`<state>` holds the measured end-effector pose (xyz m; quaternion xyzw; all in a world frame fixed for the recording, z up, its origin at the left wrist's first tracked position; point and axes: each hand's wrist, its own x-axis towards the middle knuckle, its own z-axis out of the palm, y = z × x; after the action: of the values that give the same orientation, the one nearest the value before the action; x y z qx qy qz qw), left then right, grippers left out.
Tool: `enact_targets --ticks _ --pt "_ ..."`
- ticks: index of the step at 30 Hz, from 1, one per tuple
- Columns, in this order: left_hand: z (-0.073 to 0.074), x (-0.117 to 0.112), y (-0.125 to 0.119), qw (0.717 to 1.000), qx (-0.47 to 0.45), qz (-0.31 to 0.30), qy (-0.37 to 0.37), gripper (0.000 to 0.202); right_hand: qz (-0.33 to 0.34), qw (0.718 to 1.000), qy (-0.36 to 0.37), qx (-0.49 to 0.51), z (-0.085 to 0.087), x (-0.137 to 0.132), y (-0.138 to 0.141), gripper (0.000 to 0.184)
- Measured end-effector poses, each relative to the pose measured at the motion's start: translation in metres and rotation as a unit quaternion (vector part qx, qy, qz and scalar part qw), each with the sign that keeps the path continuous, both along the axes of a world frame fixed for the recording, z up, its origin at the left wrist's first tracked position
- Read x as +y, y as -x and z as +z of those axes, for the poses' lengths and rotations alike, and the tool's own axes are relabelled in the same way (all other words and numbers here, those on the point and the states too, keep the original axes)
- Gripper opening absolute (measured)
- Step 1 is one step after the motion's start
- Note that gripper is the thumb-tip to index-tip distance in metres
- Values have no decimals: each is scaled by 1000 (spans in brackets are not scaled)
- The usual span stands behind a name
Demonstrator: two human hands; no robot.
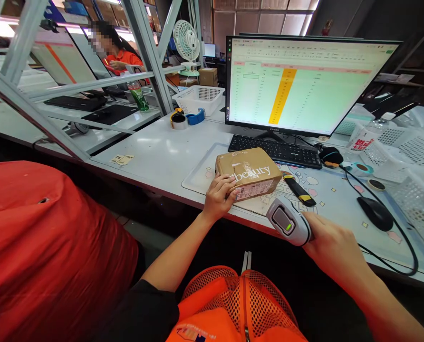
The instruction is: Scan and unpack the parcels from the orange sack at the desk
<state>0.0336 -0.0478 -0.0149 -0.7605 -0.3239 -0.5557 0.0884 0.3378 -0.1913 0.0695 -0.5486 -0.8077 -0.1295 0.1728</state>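
Observation:
A small brown cardboard box [249, 172] printed with "beauty" lies on the desk mat, a label on its front side. My left hand [219, 194] grips its near left corner, fingers over the edge and thumb along the front. In my right hand [328, 237] is a grey handheld barcode scanner [289, 221], with a small green light lit on it. The scanner is in the air off the desk's front edge, its head turned toward the box and apart from it. A black and yellow utility knife [299, 189] lies just right of the box.
Behind the box are a keyboard [274, 151] and a monitor [301, 88] showing a spreadsheet. A mouse [375, 213], a looping cable, a bottle [371, 133] and white baskets [417, 147] are on the right. Tape rolls [179, 119] sit left; a co-worker [122, 57] is beyond the metal frame.

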Motion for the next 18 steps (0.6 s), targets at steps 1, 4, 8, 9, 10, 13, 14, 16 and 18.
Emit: enact_targets --ticks 1,4,8,9,10,13,14,16,18 --pt "1 -1 0 1000 0 0 1 14 -6 1000 8 4 -1 0 -1 30" --pt "2 -3 -1 1000 -4 -3 16 18 -46 998 42 15 -6 13 -14 33" --pt "-1 -3 -1 1000 -19 -8 18 20 -210 972 103 8 -15 68 -54 29" --pt "-2 -3 0 1000 -19 -11 17 20 -254 960 121 3 -19 85 -65 28" --pt "-2 -3 0 1000 -17 -13 17 21 -290 947 137 1 -24 102 -77 31" --pt "-4 -3 2 999 -13 -8 28 21 -342 924 170 9 -46 138 -104 45" --pt "-4 -3 3 999 -16 1 32 21 -346 921 177 13 -53 145 -110 50" --pt "-5 -4 5 999 -19 17 41 23 -348 915 204 13 -58 153 -118 62" --pt "-5 -4 6 999 -17 23 45 25 -353 910 218 2 -48 157 -118 69"
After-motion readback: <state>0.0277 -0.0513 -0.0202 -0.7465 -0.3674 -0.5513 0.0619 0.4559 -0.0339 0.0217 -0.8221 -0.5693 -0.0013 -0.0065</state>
